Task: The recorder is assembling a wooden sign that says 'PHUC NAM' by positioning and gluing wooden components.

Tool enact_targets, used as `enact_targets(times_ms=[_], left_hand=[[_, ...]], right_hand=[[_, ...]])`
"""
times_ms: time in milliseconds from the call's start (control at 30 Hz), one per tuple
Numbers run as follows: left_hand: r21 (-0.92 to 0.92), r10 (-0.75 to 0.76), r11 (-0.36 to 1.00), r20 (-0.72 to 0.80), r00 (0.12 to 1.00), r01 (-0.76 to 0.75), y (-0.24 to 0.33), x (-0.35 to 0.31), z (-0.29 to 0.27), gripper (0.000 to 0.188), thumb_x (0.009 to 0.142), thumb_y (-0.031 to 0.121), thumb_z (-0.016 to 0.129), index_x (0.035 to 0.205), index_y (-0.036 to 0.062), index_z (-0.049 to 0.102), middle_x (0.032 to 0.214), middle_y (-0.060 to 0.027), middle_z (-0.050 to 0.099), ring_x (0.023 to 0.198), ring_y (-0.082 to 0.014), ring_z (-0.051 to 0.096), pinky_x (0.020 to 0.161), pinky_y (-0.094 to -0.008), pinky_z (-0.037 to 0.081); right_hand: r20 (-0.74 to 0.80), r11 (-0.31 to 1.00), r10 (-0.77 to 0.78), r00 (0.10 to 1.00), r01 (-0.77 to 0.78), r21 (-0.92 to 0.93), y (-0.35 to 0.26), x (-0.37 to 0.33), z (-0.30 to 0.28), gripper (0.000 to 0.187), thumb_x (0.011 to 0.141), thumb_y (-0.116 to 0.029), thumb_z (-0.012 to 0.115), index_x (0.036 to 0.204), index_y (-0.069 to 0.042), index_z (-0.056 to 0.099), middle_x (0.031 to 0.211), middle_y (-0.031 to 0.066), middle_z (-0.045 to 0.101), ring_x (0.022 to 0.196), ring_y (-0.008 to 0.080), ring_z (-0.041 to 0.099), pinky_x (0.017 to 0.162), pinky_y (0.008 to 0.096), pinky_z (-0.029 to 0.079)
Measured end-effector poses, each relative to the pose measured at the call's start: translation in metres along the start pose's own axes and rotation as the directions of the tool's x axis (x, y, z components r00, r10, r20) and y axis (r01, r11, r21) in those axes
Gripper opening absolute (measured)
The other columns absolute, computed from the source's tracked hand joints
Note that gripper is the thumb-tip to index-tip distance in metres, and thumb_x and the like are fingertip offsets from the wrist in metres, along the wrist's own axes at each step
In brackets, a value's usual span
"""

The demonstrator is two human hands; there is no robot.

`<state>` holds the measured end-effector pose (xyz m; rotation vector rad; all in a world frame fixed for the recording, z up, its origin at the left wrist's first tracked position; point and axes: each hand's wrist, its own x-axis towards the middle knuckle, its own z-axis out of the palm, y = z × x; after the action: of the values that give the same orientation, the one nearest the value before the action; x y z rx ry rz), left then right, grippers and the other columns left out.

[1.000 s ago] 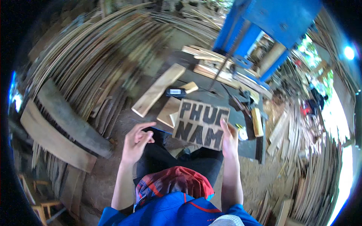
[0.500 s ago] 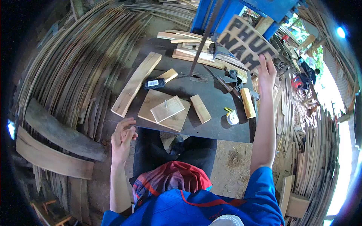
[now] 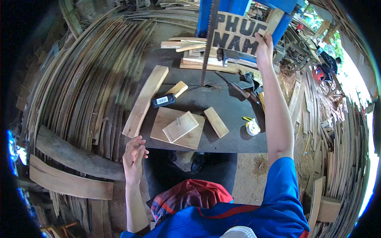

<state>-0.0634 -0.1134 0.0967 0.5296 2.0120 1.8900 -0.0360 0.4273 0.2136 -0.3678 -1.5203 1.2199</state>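
Note:
My right hand (image 3: 264,47), arm stretched out over the table's far right, is closed on the right edge of a flat wooden sign board (image 3: 238,35) with large dark letters. The board stands nearly upright just beside the toothed saw blade (image 3: 207,51); whether they touch I cannot tell. My left hand (image 3: 134,155) hovers by the table's near left corner, empty, its fingers loosely bent and apart. Closest to it is a long wooden block (image 3: 147,101). A square board (image 3: 158,131) lies nearby, bearing a smaller wooden piece (image 3: 180,127) with a thin metal pin or screw on it.
The dark saw table (image 3: 242,144) holds a small wood block (image 3: 216,122), a tape measure (image 3: 252,127), a black case with a label (image 3: 163,100), and dark-bladed tools (image 3: 238,90). Offcuts (image 3: 186,44) pile at the back before the blue machine (image 3: 228,8). Stacked wood strips (image 3: 79,79) flank the left.
The sign board has swung from a tilt to nearly level and moved left to the blade, with my right hand on it. My left hand stays by the table corner. The view has shifted slightly.

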Motion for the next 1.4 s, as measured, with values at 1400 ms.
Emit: enact_targets(times_ms=[1400], left_hand=[[0.675,0.375,0.563,0.305,0.875,-0.477,-0.049,0.042,0.062,0.077,0.084,0.041,0.080,0.144,0.0075,0.046,0.143,-0.0158,0.053,0.132,-0.0357,0.050,0.113,-0.0498,0.037]], right_hand=[[0.408,0.560,0.221,0.886,0.227,-0.797,0.021,-0.303,-0.018,0.077,0.085,-0.045,0.077,0.140,0.000,0.046,0.134,0.0236,0.055,0.127,0.0397,0.051,0.108,0.0493,0.040]])
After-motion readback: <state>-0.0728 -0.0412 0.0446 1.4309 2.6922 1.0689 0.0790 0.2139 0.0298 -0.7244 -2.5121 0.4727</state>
